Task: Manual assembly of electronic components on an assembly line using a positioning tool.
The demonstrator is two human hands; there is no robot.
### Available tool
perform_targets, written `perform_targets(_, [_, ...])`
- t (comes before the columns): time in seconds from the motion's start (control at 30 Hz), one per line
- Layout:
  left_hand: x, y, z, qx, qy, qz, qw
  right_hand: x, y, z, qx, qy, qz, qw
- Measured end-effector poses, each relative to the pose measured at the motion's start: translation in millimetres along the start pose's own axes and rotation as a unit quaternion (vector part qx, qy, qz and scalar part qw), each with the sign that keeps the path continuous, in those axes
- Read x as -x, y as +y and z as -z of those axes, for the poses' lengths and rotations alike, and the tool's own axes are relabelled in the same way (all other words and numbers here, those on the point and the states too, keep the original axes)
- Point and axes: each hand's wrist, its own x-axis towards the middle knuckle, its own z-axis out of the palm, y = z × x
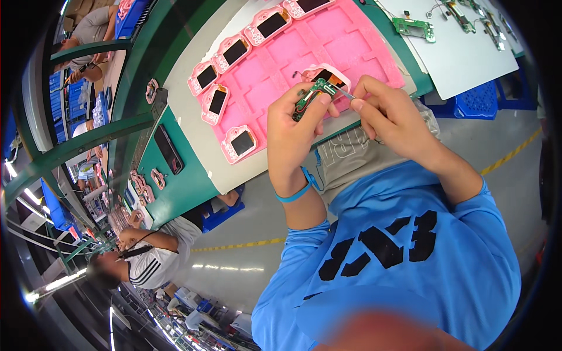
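Just beyond the person's lap, the left hand (pixel 294 131) grips a small green board (pixel 315 95) between thumb and fingers, holding it tilted above the near part of a pink tray (pixel 351 50). To its right, the right hand (pixel 392 117) has thumb and forefinger pinched on a thin grey piece (pixel 345 93) that reaches leftward to the board's edge; whether it is a tool or a wire is too small to tell. The right hand's other fingers are curled.

Right behind the board, seen from the left hand, a pink case (pixel 341 72) with a dark screen lies in the tray, partly covered by the fingers. A thin wire with a dark end (pixel 295 74) shows just past the left fingertips. Six more cases (pixel 232 52) line the tray's left and far edges, to the left of and beyond the left hand.

Around the left wrist is a blue wristband (pixel 291 196). Well to the left of that hand, a black phone (pixel 168 149) lies on a green mat (pixel 190 190). Beyond the right hand and to its right, more boards (pixel 413 28) rest at a white panel (pixel 468 64), with a blue stool (pixel 477 103) partly under it.
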Motion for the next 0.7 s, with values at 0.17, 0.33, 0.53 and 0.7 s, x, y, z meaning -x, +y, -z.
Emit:
perform_targets(0.17, [-0.5,-7.4,-2.7,0.023,0.0,-0.012,1.0,1.0,1.2,1.0,0.042,0.008,0.018,0.999])
perform_targets(0.33, [0.0,-10.4,-5.7,0.024,0.0,-0.017,1.0,2.1,3.2,1.0,0.101,0.025,0.056,0.993])
perform_targets(0.53, [0.6,-10.6,-6.4,0.019,0.006,-0.016,1.0,3.5,1.5,3.3,0.106,0.014,0.057,0.993])
perform_targets(0.7, [-0.3,-10.0,-15.4,0.006,0.038,-0.021,0.999,6.1,-0.3,1.7,0.089,0.01,0.051,0.995])
